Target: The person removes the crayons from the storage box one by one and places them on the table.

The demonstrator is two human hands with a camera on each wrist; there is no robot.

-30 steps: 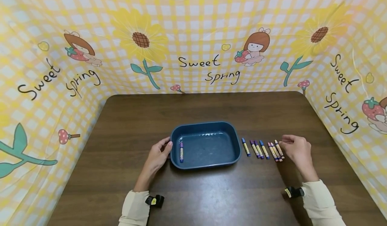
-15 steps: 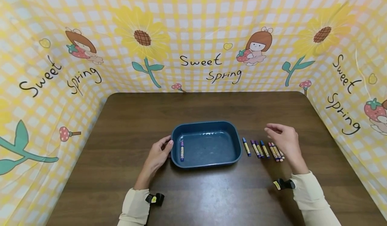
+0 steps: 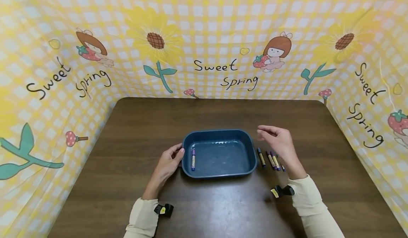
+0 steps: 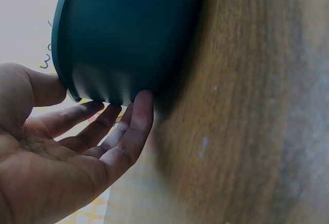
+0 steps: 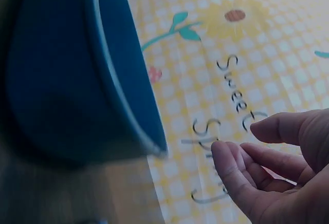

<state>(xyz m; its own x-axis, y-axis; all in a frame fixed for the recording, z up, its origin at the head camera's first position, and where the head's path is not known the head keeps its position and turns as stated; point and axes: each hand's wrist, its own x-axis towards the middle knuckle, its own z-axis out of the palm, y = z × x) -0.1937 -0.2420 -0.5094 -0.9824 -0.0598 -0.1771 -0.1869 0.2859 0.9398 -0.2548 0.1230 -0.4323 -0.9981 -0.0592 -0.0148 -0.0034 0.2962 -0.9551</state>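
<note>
A dark blue rectangular plastic basin (image 3: 220, 175) stands on the table. My left hand (image 3: 169, 162) grips its left end, the thumb at the rim and the fingers against the outer wall, as the left wrist view shows. One purple-and-blue crayon (image 3: 193, 160) lies inside, near the left wall. My right hand (image 3: 278, 141) hovers beyond the basin's right end with loosely bent fingers; in the right wrist view there is a gap between thumb and fingers, and nothing in it. A dark blue crayon (image 3: 261, 157) and several others lie below that hand, some hidden by it.
The brown wooden table (image 3: 146, 121) is walled on three sides by a yellow checked cloth (image 3: 220, 46) with printed flowers. Black straps with small devices sit at both wrists. The right forearm covers part of the table right of the basin.
My right hand has moved left from the far end of the crayon row to the basin's right side, covering the rightmost crayons. The left hand keeps its place on the basin.
</note>
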